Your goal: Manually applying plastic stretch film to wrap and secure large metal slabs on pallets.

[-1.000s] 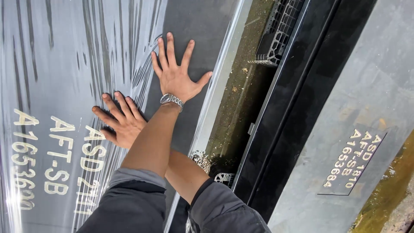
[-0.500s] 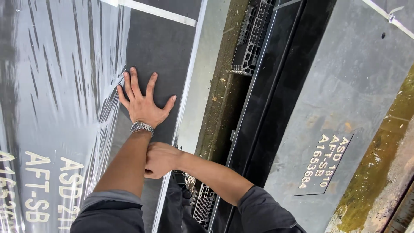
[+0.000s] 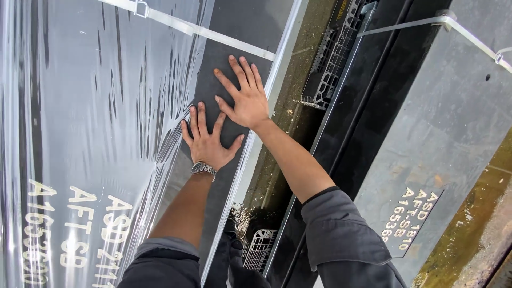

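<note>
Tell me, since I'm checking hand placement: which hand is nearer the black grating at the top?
Right. The right hand lies flat on the dark panel, just left of the grating; the left hand presses lower, farther away.

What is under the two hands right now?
Both the left hand and right hand lie flat, fingers spread, on the bare dark panel, beside the wrinkled clear film. The panel surface beneath the palms is covered.

A large dark grey flat panel, smooth and matte, lies under a wrinkled, glossy clear plastic film that covers its left part with pale lettering showing, leaving a bare dark strip along the right edge.
</note>
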